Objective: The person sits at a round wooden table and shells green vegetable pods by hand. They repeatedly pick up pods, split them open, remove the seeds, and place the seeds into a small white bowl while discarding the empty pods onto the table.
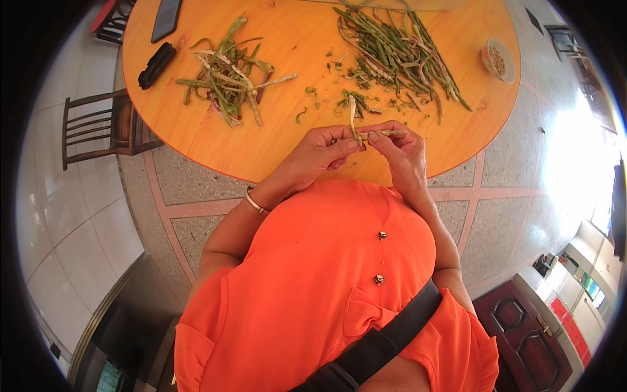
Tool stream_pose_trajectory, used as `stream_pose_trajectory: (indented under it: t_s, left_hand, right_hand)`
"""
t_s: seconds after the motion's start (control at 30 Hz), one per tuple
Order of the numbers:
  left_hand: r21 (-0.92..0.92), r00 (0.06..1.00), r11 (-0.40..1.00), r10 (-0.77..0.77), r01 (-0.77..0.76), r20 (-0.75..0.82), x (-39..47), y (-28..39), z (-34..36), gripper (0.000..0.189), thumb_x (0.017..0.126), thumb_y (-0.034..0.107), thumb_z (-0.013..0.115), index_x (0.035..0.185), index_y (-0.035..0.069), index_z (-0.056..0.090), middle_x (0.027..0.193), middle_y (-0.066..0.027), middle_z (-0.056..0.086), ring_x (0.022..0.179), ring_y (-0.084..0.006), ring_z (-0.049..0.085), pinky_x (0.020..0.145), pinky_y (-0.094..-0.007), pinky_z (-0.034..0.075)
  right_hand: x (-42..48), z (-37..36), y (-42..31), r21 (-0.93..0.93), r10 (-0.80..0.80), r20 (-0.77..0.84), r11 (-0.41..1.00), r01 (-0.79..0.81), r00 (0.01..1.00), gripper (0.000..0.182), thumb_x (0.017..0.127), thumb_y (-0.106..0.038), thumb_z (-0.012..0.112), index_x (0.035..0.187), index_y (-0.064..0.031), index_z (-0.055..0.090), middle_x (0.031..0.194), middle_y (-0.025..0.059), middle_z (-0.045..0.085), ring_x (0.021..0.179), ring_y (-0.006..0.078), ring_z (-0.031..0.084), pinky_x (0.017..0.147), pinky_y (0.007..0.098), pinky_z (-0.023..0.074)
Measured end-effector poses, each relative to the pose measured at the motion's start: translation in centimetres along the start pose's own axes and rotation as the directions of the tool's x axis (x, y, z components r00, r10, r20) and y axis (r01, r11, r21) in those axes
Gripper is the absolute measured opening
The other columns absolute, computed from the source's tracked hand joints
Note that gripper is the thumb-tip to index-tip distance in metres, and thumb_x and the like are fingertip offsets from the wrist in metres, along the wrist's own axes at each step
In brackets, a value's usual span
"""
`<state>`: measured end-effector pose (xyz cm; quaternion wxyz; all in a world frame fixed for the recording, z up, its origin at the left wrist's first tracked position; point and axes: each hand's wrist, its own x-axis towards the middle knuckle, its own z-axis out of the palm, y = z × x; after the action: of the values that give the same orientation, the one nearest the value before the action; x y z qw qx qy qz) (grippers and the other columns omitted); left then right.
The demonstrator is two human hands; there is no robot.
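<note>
Just above the table's near edge, my left hand (329, 148) and my right hand (399, 149) meet at a long bean pod (392, 133), each pinching part of it between thumb and fingers. A pale strip of pod (352, 115) sticks up from between the fingertips. The inside of my left palm is hidden. Beyond my right hand lies a heap of long green bean pods (397, 44), some of them purplish and dry. Farther left is a loose pile of flattened, pale green pods (225, 78). A small bowl (507, 68) on the right holds shelled beans (496, 61).
Green scraps (360, 100) are scattered on the round wooden table (303, 39). At its left side lie a smartphone (166, 19) and a black object (156, 66). A dark wooden chair (117, 122) stands at the left edge.
</note>
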<state>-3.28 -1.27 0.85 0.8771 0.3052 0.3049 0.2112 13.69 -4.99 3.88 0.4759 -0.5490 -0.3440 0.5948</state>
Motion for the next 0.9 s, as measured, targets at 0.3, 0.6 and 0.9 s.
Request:
stream_pose_trajectory:
  t_s: [0.3,0.6,0.9]
  left_hand:
    - [-0.145,0.998,0.988,0.047,-0.054,-0.051,0.4,0.4,0.3,0.015,0.087,0.021,0.055,0.082,0.007,0.053,0.069,0.0041,0.049,0.056,-0.0035,0.038,0.049,-0.017,0.028]
    - [0.062,0.998,0.997,0.039,-0.037,-0.041,0.5,0.4,0.2,0.02,0.089,0.022,0.049,0.08,0.006,0.056,0.067,0.0039,0.047,0.055,-0.004,0.038,0.049,-0.0174,0.03]
    - [-0.201,0.991,0.979,0.014,-0.041,-0.134,0.1,0.6,-0.8,0.017,0.082,0.007,0.047,0.093,-0.002,0.057,0.075,-0.001,0.05,0.062,-0.0077,0.044,0.056,-0.0191,0.037]
  right_hand:
    - [0.0,0.7,0.7,-0.49,-0.407,0.031,0.79,0.369,0.913,0.012,0.08,-0.002,0.057,0.091,-0.0007,0.064,0.083,0.0033,0.064,0.078,0.0093,0.059,0.07,0.0215,0.0467]
    - [0.2,0.0,0.4,0.098,0.02,-0.025,0.995,-0.017,0.999,0.019,0.086,-0.012,0.052,0.091,0.0024,0.062,0.082,0.0071,0.064,0.076,0.0121,0.058,0.072,0.0238,0.0437]
    - [0.6,-0.3,0.1,0.173,-0.102,-0.128,0.977,0.124,0.986,0.017,0.09,-0.014,0.046,0.093,-0.0011,0.056,0.091,0.0082,0.062,0.083,0.0115,0.056,0.074,0.0242,0.0428]
